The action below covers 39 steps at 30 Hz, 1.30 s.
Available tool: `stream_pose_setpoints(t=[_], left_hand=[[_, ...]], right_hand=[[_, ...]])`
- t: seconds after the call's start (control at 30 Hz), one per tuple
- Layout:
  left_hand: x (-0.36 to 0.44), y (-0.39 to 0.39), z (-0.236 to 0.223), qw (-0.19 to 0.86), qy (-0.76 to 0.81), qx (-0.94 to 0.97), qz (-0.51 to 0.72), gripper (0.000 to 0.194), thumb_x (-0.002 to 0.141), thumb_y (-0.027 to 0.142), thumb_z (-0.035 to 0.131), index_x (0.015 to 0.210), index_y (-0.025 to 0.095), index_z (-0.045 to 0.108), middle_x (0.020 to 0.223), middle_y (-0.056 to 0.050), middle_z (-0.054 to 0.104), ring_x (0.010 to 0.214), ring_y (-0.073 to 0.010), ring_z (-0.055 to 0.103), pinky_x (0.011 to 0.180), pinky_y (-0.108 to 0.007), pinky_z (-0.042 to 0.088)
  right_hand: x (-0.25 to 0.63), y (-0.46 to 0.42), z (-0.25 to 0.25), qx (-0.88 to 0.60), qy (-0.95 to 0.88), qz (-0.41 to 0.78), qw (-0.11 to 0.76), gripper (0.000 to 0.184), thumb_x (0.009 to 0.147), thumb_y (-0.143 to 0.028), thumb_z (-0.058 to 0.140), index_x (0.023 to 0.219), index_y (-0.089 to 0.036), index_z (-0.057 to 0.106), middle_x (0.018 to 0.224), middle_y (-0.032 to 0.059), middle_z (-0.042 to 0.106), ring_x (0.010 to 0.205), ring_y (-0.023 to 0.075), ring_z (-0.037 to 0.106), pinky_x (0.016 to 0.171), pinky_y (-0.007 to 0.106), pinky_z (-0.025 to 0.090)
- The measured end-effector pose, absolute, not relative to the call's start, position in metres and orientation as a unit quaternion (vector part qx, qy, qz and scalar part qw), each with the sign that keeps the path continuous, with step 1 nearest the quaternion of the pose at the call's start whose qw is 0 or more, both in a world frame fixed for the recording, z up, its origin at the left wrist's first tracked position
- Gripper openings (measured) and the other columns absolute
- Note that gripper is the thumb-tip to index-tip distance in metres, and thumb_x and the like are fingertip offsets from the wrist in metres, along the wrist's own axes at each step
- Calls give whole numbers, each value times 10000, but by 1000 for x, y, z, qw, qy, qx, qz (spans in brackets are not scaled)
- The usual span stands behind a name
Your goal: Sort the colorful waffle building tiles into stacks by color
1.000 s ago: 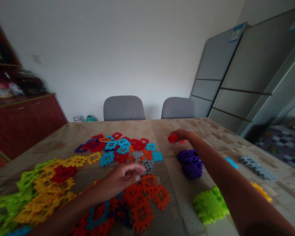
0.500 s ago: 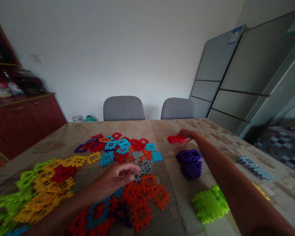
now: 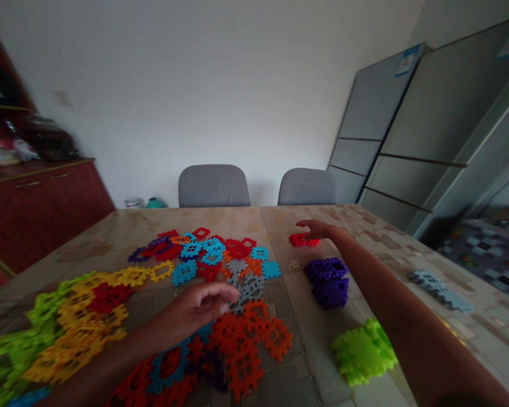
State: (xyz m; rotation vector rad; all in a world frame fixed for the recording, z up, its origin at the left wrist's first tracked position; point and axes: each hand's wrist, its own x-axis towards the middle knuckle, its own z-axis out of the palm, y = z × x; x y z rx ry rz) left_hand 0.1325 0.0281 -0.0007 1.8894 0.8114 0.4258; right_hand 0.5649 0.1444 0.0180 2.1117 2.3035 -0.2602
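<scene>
Far on the surface (image 3: 220, 219), right of centre, the red pieces (image 3: 303, 241) lie with their row's long axis running left to right by the right hand (image 3: 321, 230), fingers parted, while the left hand (image 3: 206, 302) curls its fingers near grey pieces (image 3: 253, 288), grip unclear.

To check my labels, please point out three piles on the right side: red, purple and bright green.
Red pile (image 3: 303, 241), head view: middle of its visible side.
Purple pile (image 3: 331, 293), head view: front face of its nearer part.
Bright green pile (image 3: 359, 356), head view: its upper surface.
</scene>
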Motion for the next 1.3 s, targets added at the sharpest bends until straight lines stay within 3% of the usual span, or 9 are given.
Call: stream_pose_setpoints(t=[0.27, 0.73, 1.3], left_hand=[[134, 26, 1, 493, 341, 782, 170, 403, 911, 528, 561, 1146, 225, 688, 1179, -63, 736, 1076, -261, 683, 920, -321, 521], [132, 28, 0, 500, 339, 776, 179, 412, 912, 534, 579, 1152, 215, 683, 1187, -79, 732, 1093, -271, 685, 942, -336, 519], [135, 31, 0, 484, 344, 784, 179, 406, 916, 544, 589, 1163, 243, 700, 1185, -64, 743, 1084, -273, 687, 925, -335, 534]], right_hand=[[545, 147, 10, 654, 749, -85, 64, 328, 986, -338, 635, 1284, -205, 605, 1330, 98, 599, 1125, 259, 626, 941, 478, 541], [563, 143, 52, 641, 763, -76, -28, 339, 990, -347, 626, 1293, -198, 597, 1336, 102, 595, 1119, 260, 628, 935, 480, 544], [552, 143, 41, 623, 780, -45, 40, 302, 990, -334, 628, 1265, -210, 618, 1340, 97, 598, 1141, 258, 619, 961, 479, 529]])
